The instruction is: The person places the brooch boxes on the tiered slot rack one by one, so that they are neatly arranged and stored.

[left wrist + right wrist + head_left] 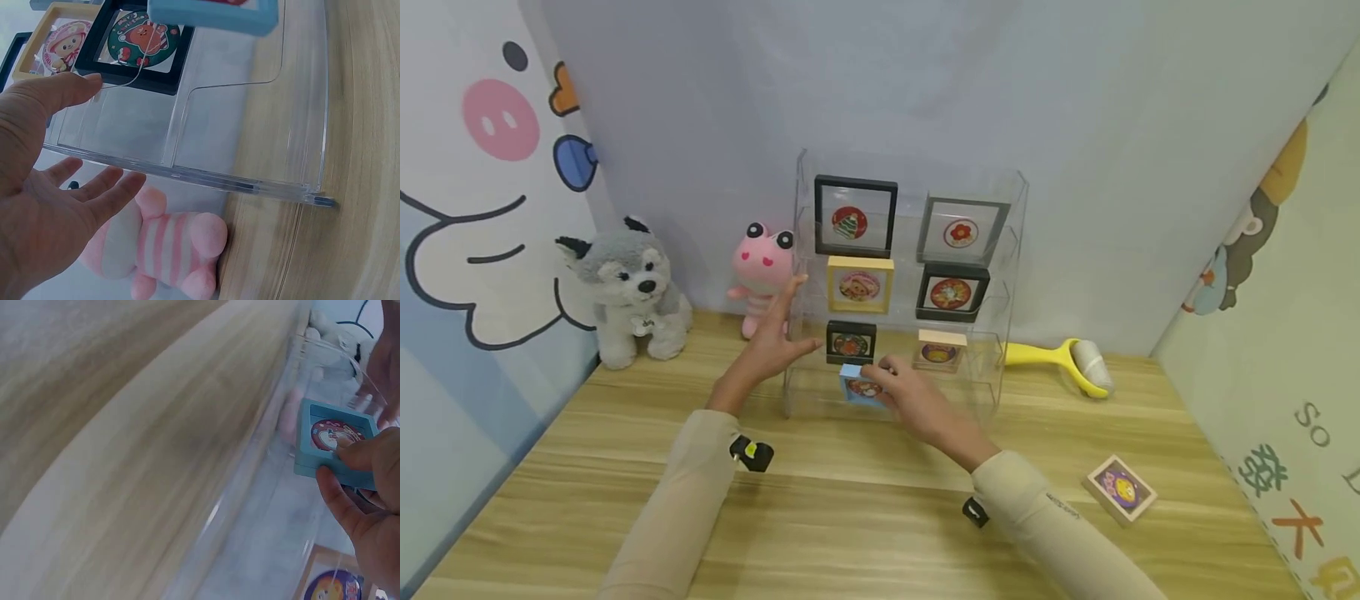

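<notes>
My right hand (917, 404) pinches a small light-blue display frame (852, 392) holding a round badge, thumb on its front face and a finger along its edge in the right wrist view. The frame is at the lowest tier of a clear acrylic tiered rack (958, 404). My left hand (767, 346) is at the rack's left side, fingers spread, with fingertips by the outside of the side panel and the thumb reaching across its front edge. Beside that thumb in the left wrist view are a small black frame (167, 81) and a yellow frame (28, 65).
Higher tiers hold several framed badges, including a black frame (892, 217) and a grey frame (925, 229). A pink plush (763, 262) and husky plush (632, 279) stand left. Right are a yellow-handled roller (1045, 356) and a wood-coloured frame (1138, 510) lying on the table.
</notes>
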`<state>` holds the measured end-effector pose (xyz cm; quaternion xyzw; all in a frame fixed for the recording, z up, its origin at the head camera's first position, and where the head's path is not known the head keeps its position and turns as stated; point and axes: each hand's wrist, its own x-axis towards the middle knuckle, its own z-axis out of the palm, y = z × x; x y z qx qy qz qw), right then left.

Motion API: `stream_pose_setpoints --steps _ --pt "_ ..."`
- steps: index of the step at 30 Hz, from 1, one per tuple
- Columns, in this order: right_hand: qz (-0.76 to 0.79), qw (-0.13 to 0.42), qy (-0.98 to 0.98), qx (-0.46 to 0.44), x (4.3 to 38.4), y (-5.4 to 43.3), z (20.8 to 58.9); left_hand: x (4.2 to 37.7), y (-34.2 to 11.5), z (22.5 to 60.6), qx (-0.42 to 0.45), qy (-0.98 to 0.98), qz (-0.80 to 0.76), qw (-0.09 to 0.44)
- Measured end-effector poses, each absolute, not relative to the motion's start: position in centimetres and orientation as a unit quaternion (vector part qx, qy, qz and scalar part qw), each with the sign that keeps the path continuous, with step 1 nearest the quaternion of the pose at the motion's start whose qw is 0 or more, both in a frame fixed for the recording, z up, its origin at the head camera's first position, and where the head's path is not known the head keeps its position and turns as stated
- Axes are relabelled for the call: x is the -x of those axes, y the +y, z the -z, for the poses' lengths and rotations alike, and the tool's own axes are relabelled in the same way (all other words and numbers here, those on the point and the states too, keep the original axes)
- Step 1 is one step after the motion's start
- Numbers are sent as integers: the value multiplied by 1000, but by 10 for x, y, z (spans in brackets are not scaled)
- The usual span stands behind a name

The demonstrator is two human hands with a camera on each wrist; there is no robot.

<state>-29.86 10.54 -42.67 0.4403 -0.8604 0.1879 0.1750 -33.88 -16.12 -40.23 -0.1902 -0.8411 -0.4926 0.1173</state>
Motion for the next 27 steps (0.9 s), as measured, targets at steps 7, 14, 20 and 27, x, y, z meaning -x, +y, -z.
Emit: stream_pose_setpoints --steps 7,14,20,27 --pt "-168 207 -850 -454 303 94 442 339 -158 405 193 -839 496 118" --pt "-197 197 -852 -443 304 92 447 339 -159 402 193 -840 493 117" --pt "-206 205 -853 -434 302 89 447 339 -160 403 186 -843 491 116" --pt "-225 212 -845 -437 302 89 447 338 -160 403 179 -847 488 110"
